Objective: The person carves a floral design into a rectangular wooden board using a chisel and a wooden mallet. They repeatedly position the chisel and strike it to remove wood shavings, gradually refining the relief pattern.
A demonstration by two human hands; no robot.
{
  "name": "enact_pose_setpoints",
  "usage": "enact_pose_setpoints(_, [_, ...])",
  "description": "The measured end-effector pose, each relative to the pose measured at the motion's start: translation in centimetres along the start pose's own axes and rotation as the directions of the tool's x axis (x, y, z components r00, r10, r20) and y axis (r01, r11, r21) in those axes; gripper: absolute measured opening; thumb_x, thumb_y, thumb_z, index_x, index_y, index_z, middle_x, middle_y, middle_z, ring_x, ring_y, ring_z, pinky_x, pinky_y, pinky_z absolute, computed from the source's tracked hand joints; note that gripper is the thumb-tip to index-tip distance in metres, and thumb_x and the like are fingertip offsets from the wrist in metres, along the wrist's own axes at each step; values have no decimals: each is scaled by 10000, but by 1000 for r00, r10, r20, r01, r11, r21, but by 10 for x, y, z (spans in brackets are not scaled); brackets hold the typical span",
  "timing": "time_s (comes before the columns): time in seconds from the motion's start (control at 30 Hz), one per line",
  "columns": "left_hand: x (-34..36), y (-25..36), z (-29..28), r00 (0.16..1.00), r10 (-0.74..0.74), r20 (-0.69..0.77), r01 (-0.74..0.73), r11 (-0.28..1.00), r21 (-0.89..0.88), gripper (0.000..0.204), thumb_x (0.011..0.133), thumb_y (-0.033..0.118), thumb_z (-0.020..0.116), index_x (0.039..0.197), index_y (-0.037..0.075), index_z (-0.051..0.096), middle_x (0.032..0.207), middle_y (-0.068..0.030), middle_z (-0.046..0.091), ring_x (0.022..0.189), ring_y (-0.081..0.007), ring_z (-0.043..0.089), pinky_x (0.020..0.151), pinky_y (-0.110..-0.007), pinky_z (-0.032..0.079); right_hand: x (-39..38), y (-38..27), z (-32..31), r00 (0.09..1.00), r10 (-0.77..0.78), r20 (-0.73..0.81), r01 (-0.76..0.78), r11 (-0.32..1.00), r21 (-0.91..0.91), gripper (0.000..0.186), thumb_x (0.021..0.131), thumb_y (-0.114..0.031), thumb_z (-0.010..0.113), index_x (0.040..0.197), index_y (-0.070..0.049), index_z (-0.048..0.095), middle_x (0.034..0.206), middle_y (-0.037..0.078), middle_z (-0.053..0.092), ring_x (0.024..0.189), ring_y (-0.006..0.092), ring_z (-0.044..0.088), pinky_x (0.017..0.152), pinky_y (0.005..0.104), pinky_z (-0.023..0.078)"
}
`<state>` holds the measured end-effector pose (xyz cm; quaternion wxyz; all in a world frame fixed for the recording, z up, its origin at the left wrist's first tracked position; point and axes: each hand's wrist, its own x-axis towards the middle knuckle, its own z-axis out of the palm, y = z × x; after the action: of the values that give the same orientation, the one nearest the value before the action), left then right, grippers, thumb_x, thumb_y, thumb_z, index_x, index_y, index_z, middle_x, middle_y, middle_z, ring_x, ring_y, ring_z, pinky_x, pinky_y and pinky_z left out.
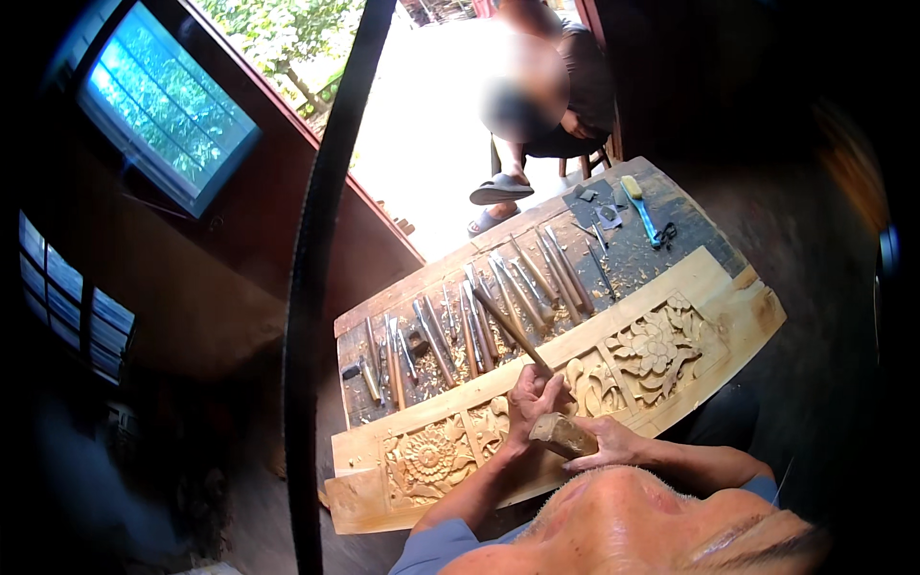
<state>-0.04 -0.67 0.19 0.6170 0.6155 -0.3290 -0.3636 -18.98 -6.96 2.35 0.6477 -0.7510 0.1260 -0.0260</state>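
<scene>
My left hand (535, 402) grips a long chisel (503, 319) over the middle of a pale carved wooden panel (436, 450), its handle end rising toward the tool rows. My right hand (609, 446) holds a wooden mallet (561, 433) just below my left hand. The panel bears carved flowers and leaves in framed sections, with a large flower (657, 355) on the right. Part of the carving is hidden behind my hands and the mallet.
A worn workbench (355, 324) carries several chisels (436, 340), shavings, small stones (589, 195) and a blue brush (643, 213). Beyond it a seated person (585, 86) in sandals sits in the bright doorway. An open door with a glass pane (163, 120) stands at the left.
</scene>
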Motion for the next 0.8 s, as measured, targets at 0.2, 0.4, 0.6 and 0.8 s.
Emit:
enact_pose_setpoints(0.2, [-1, -5, 0, 1000, 7, -10, -7, 1000, -22, 171, 1026, 152, 682, 1054, 11, 588, 827, -67, 749, 688, -96, 699, 586, -252, 557, 0, 11, 5, 999, -47, -26, 46, 997, -58, 769, 795, -393, 905, 1410, -64, 582, 1126, 166, 747, 1024, 237, 716, 912, 381, 561])
enact_pose_setpoints(0.4, [-2, -5, 0, 1000, 10, -11, -10, 1000, -1, 169, 1027, 150, 681, 1052, 11, 589, 829, -70, 747, 669, -100, 692, 585, -256, 560, -1, 7, 3, 999, -36, -15, 34, 992, -123, 693, 804, -419, 889, 1317, -53, 600, 1087, 193, 739, 985, 276, 726, 890, 401, 564])
enact_pose_setpoints(0.6, [-1, -1, 3, 1000, -26, -12, 25, 998, -50, 169, 1023, 144, 684, 1042, 9, 584, 830, -74, 747, 656, -107, 692, 580, -258, 566, -1, 8, 3, 1000, -21, -15, 20, 996, -90, 635, 820, -379, 878, 1288, -50, 604, 1070, 172, 739, 961, 225, 708, 874, 385, 559])
enact_pose_setpoints(0.8, [-3, 1, 0, 996, -83, -32, 81, 996, -42, 169, 1025, 141, 680, 1070, 4, 591, 841, -74, 748, 670, -109, 703, 582, -253, 575, -13, -56, -7, 994, 93, 57, -105, 958, 267, 515, 905, -308, 822, 1287, -11, 644, 1108, 107, 735, 1029, 124, 626, 884, 345, 511])
